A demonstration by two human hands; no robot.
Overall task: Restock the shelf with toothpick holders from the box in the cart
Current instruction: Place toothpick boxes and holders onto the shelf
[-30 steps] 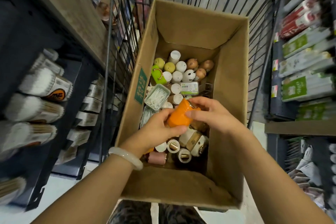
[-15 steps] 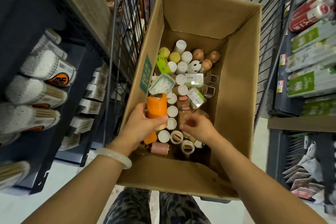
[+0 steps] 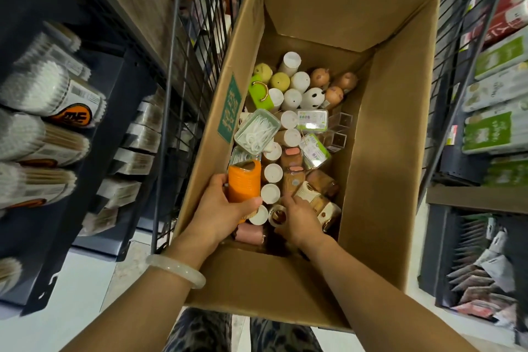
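An open cardboard box (image 3: 383,134) sits in a black wire cart (image 3: 183,37) and holds several toothpick holders: white, yellow, brown, pink and clear ones. My left hand (image 3: 220,206) grips an orange toothpick holder (image 3: 244,181) upright at the box's near left side. Low in the near end of the box, my right hand (image 3: 297,217) has its fingers curled among cream and brown holders (image 3: 314,197). Whether it grips one of them is hidden.
The left shelf (image 3: 94,134) is dark, stocked with packs of cotton swabs (image 3: 48,88) and boxed toothpicks (image 3: 140,134). Another shelf (image 3: 497,111) at the right carries green and red packets. Pale floor shows below the box.
My right hand let go of the orange holder and dropped down into the box's near end. My left hand carried the orange holder to the left side of the box.
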